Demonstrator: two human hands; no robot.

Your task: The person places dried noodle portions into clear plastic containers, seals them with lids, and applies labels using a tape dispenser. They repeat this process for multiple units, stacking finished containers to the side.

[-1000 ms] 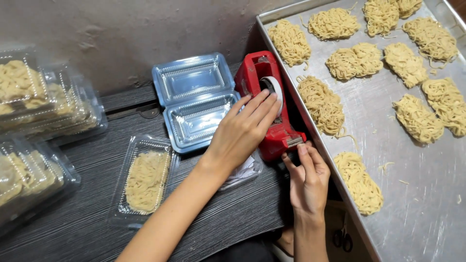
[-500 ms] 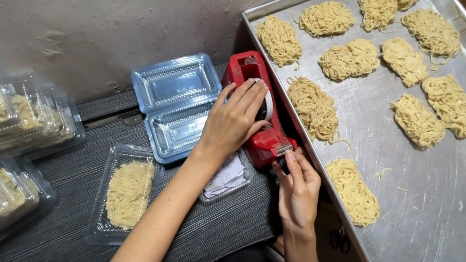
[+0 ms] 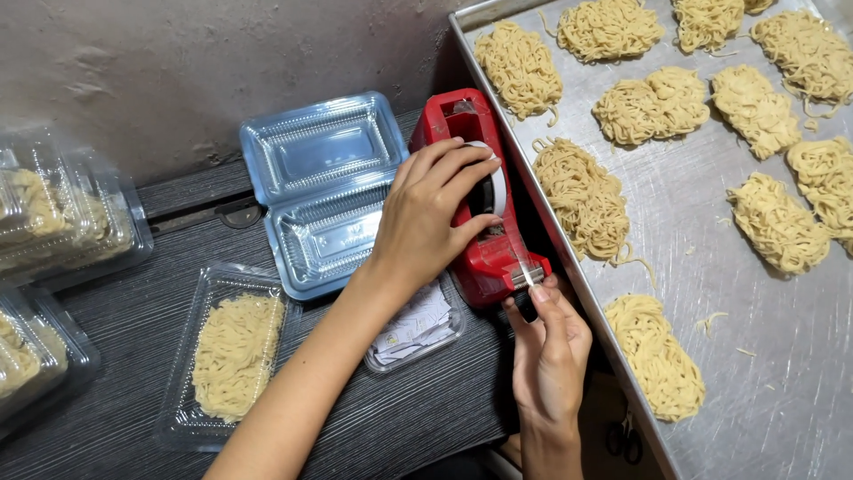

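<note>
My left hand lies over a red tape dispenser, fingers pressed on its white tape roll. Below it, my right hand pinches the clear tape end at the dispenser's cutter. An empty clear clamshell box lies open just left of the dispenser. A clear box filled with yellow noodles sits under my left forearm's left side. A small clear tub of paper slips is partly hidden by my left wrist.
A large metal tray at the right holds several noodle nests. Stacked noodle-filled clear boxes stand at the left on the dark wooden surface. Scissors hang below the tray's near edge. A grey wall is behind.
The view has shifted, so everything sits further right than half a second ago. My left hand stays on the dispenser. My right hand's fingers have closed in on the tape at the cutter.
</note>
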